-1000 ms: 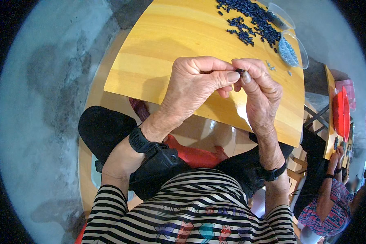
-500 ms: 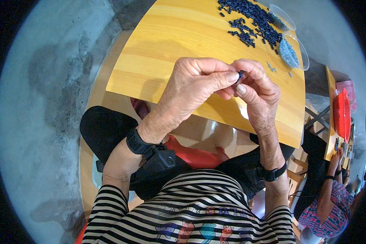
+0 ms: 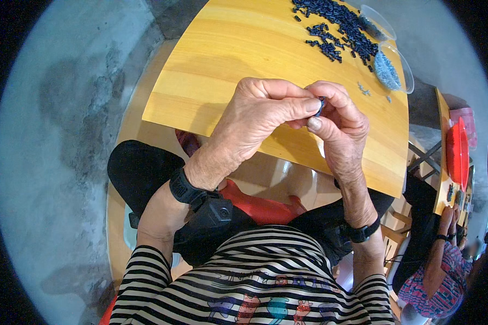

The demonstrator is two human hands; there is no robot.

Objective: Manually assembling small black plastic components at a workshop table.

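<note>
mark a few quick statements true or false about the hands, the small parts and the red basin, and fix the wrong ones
1. The left hand and right hand meet at a small dark piece. True.
2. A clear tub on the yellow table holds pale blue-grey parts. True.
3. The black pieces on that table stand in one neat row. False: they lie scattered in a loose heap.
4. Both wrists wear black bands. True.
5. The red basin is left of the yellow table. False: it is to the right.
</note>
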